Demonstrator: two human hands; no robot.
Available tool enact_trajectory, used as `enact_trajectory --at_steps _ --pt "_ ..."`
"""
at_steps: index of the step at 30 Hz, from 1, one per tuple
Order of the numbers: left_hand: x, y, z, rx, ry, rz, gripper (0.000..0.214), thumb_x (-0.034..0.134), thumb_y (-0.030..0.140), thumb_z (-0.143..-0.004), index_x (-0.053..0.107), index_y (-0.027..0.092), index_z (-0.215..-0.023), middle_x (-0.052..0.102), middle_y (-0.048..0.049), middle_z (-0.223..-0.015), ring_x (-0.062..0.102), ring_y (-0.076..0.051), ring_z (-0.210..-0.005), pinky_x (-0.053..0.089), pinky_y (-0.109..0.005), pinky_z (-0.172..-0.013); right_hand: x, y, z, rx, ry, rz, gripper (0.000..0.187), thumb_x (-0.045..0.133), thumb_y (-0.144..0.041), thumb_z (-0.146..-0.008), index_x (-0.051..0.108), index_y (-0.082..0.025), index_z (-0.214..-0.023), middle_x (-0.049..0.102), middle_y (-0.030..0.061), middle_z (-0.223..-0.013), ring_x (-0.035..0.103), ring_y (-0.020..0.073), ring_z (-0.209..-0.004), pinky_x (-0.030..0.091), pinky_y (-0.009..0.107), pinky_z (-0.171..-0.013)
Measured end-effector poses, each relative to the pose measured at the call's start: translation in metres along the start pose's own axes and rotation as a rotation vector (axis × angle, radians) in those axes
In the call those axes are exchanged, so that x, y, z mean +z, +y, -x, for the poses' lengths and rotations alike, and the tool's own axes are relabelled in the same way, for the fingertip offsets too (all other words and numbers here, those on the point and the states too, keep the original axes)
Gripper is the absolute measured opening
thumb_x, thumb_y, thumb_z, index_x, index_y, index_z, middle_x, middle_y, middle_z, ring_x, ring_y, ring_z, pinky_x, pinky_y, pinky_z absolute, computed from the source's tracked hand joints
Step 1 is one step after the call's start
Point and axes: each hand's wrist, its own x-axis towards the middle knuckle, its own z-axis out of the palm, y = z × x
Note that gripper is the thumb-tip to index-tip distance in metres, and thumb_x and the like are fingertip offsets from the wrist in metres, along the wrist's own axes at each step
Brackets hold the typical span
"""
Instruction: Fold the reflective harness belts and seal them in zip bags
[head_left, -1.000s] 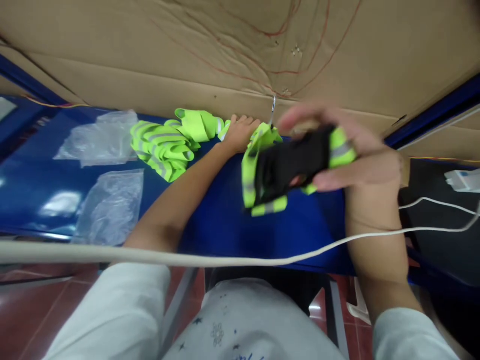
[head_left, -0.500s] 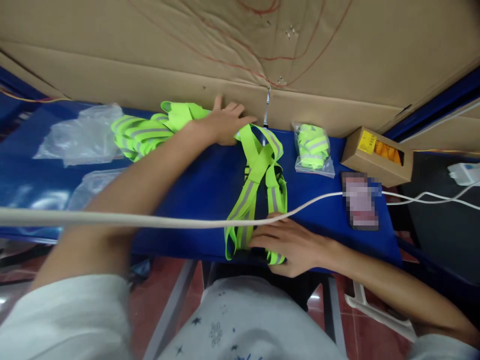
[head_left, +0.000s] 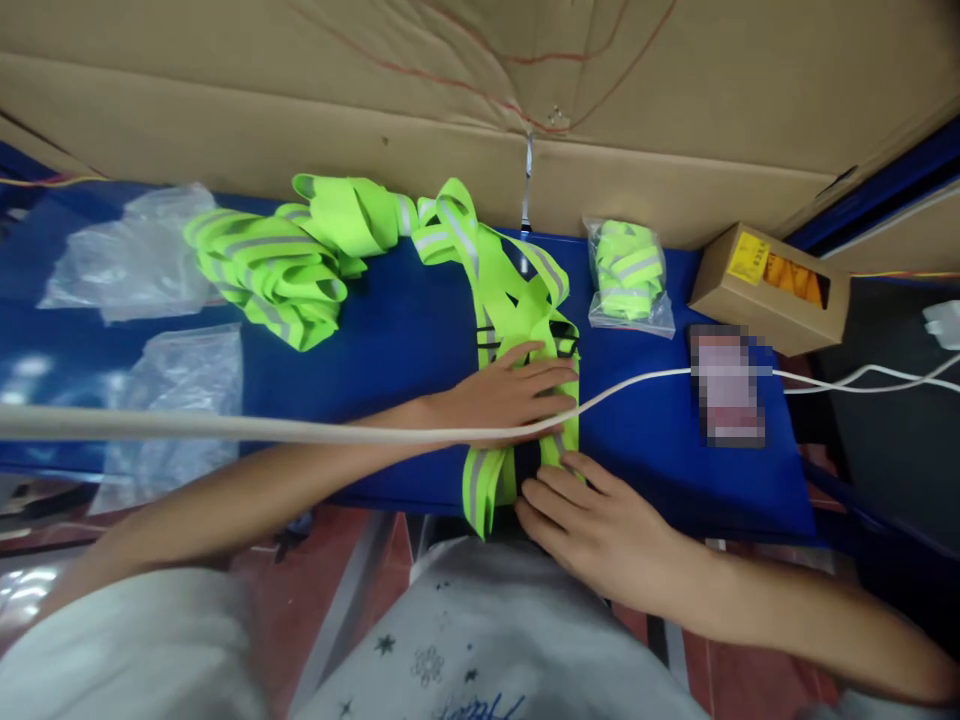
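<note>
A neon-yellow reflective vest [head_left: 531, 315] made of straps with grey stripes lies lengthwise on the blue table. My left hand [head_left: 510, 395] rests flat across its middle, fingers stretched out over the straps. Lower down, at the table's front edge, my right hand [head_left: 600, 520] has its fingers curled onto the lower end of the straps; the fingertips are partly hidden. Black buckles show just above my left hand. Further left sits a heap of similar neon-yellow straps [head_left: 274, 265], some of it reaching toward the top of the vest.
Clear plastic bags [head_left: 176, 390] lie at the left. A bagged folded vest [head_left: 628, 270], an open-windowed cardboard box [head_left: 772, 285] and a phone [head_left: 727, 385] are at the right. A white cable [head_left: 300, 430] crosses in front. A cardboard wall [head_left: 262, 130] stands behind.
My left hand has come from the back of the table down onto the middle of the vest. My right hand has stayed at the lower end, its fingers now more curled.
</note>
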Motion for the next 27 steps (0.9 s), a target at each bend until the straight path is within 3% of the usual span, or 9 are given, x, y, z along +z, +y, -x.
enact_trajectory --at_steps 4,8,12,16,19,22,27 --pt "0.007 -0.011 -0.014 -0.055 0.077 -0.229 0.033 0.045 0.039 -0.111 0.068 0.016 -0.116 0.070 -0.0148 -0.128 0.064 -0.029 -0.124 0.042 -0.052 -0.107 0.000 0.000 0.007 0.140 0.030 -0.050 0.020 0.053 -0.010 -0.101 0.073 -0.012 -0.105 0.073 0.0142 -0.109 0.068 0.0255 -0.095 0.060 0.041 -0.085" --pt "0.006 -0.011 -0.026 -0.023 0.138 -0.398 0.030 0.046 0.036 -0.111 0.066 0.017 -0.120 0.071 -0.0115 -0.115 0.066 -0.026 -0.107 0.042 -0.044 -0.088 -0.001 0.013 0.010 0.261 -0.022 -0.276 0.028 0.048 -0.013 -0.104 0.069 -0.012 -0.123 0.070 0.0147 -0.116 0.072 0.0237 -0.089 0.064 0.038 -0.074" --pt "0.010 -0.013 -0.033 -0.020 0.170 -0.488 0.028 0.048 0.032 -0.110 0.069 0.016 -0.101 0.070 -0.0109 -0.105 0.063 -0.025 -0.096 0.038 -0.040 -0.078 -0.003 0.027 0.012 0.295 -0.035 -0.552 0.061 0.043 0.003 -0.094 0.050 -0.020 -0.151 0.068 0.0125 -0.135 0.072 0.0225 -0.116 0.065 0.038 -0.095" --pt "0.013 -0.016 -0.036 -0.005 0.233 -0.535 0.027 0.049 0.026 -0.109 0.068 0.016 -0.092 0.070 -0.0095 -0.099 0.062 -0.024 -0.090 0.037 -0.039 -0.074 -0.002 0.031 0.007 0.393 -0.010 -0.652 0.074 0.048 0.000 -0.095 0.032 -0.023 -0.164 0.067 0.0130 -0.141 0.072 0.0228 -0.121 0.064 0.039 -0.100" --pt "0.015 -0.016 -0.037 -0.008 0.232 -0.553 0.023 0.050 0.023 -0.109 0.068 0.016 -0.097 0.071 -0.0112 -0.111 0.063 -0.024 -0.096 0.038 -0.038 -0.077 0.003 0.026 -0.001 0.341 -0.010 -0.581 0.059 0.049 -0.008 -0.101 0.044 -0.022 -0.158 0.065 0.0143 -0.144 0.069 0.0260 -0.127 0.062 0.045 -0.105" --pt "0.019 -0.018 -0.038 -0.019 0.235 -0.554 0.020 0.050 0.021 -0.108 0.068 0.015 -0.105 0.069 -0.0137 -0.125 0.063 -0.026 -0.108 0.041 -0.039 -0.084 0.008 0.020 -0.008 0.359 0.039 -0.449 0.030 0.055 -0.017 -0.105 0.065 -0.016 -0.133 0.071 0.0152 -0.126 0.072 0.0289 -0.114 0.065 0.048 -0.097" --pt "0.010 -0.018 -0.033 -0.092 0.313 -0.374 0.016 0.052 0.019 -0.107 0.067 0.016 -0.109 0.068 -0.0134 -0.130 0.065 -0.026 -0.113 0.045 -0.039 -0.088 0.016 0.018 -0.013 0.398 0.071 -0.338 0.017 0.061 -0.023 -0.103 0.068 -0.011 -0.114 0.069 0.0172 -0.115 0.069 0.0304 -0.107 0.064 0.048 -0.091"
